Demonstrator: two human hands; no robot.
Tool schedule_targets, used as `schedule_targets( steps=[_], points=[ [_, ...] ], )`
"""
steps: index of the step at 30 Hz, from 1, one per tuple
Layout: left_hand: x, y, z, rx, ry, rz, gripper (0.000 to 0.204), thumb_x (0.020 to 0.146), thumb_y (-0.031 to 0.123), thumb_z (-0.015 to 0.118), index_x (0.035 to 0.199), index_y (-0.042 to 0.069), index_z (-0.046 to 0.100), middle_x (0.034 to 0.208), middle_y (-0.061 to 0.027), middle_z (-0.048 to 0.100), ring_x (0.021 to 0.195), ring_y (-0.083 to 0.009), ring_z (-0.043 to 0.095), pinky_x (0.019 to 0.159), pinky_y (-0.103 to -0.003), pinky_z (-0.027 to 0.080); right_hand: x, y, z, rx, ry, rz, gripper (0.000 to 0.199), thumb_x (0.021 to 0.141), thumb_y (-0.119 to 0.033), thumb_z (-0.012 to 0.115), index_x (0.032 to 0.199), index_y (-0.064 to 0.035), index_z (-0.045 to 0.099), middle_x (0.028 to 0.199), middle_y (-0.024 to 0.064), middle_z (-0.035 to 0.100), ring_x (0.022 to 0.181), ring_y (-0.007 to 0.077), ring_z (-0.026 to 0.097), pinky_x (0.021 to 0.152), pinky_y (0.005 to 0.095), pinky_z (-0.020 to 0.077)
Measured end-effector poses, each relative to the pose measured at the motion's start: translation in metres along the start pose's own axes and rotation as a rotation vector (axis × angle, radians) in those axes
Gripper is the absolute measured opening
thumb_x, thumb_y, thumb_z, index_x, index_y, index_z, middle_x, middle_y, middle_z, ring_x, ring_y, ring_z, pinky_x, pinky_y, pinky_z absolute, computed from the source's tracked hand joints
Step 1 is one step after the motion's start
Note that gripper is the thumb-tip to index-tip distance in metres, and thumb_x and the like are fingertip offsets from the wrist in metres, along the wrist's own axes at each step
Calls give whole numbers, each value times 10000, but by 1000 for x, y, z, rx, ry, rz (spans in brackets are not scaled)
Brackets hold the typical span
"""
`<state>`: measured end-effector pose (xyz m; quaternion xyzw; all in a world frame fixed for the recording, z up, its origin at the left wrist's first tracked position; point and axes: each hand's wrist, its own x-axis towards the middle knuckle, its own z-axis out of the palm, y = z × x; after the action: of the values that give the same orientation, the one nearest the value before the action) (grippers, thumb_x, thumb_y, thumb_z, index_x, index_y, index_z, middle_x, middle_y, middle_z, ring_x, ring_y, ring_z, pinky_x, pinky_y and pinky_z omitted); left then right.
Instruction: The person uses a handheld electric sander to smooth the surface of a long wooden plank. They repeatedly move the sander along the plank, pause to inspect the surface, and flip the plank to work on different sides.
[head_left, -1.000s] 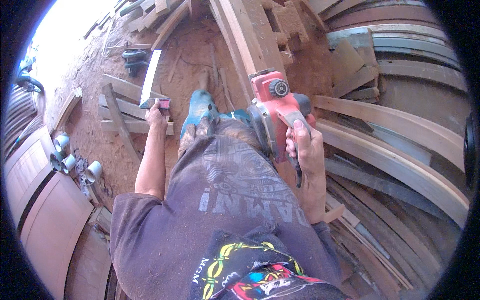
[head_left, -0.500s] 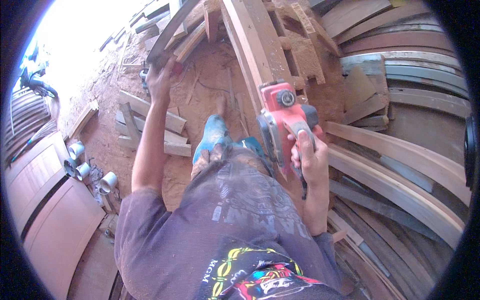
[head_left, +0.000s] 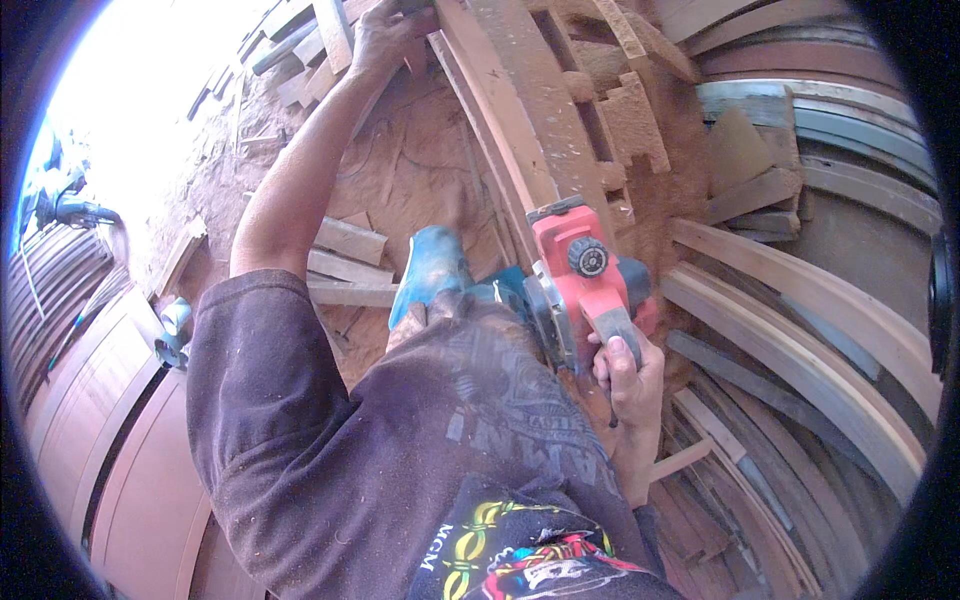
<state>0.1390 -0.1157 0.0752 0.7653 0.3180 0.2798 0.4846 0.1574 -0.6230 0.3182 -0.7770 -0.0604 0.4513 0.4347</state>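
Observation:
My right hand (head_left: 632,378) is closed around the rear handle of a red handheld electric planer (head_left: 580,240) with a black front knob. The planer sits at the near end of a long wooden beam (head_left: 490,110), whose planed face is pale. At the far end, my left hand (head_left: 383,38) reaches to the beam's left side, at the picture's upper edge. Its fingers point toward the wood and are partly cut off, so I cannot see whether they grip it.
Slotted timber (head_left: 600,120) lies right of the beam. Several long boards (head_left: 800,320) are stacked on the right. Scrap wood (head_left: 345,255) lies on the sawdust-covered ground (head_left: 400,170) near my blue boot (head_left: 432,265). Reddish panels (head_left: 140,450) stand at lower left.
My left hand has moved up and right to the beam's far end; the long curved strip it held is no longer distinguishable. The planer in my right hand has come lower and slightly right in view.

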Motion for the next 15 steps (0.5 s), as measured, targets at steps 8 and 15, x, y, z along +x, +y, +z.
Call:
schedule_targets(
  steps=[8,15],
  points=[
    [-8,3,-4,-56,11,-40,340,952,255,820,1190,28,735,1082,-53,781,973,-149,718,888,-327,553,37,-30,17,9,-61,19,396,1076,-385,595,933,-17,631,674,-29,547,553,41,465,501,225,342],
    [-33,14,-18,-172,55,-105,348,950,244,825,1206,29,729,1087,-51,778,974,-145,715,874,-322,555,83,-69,44,70,-88,-32,383,1064,-377,652,885,-38,649,693,-41,563,600,45,500,531,249,389]
  ],
)
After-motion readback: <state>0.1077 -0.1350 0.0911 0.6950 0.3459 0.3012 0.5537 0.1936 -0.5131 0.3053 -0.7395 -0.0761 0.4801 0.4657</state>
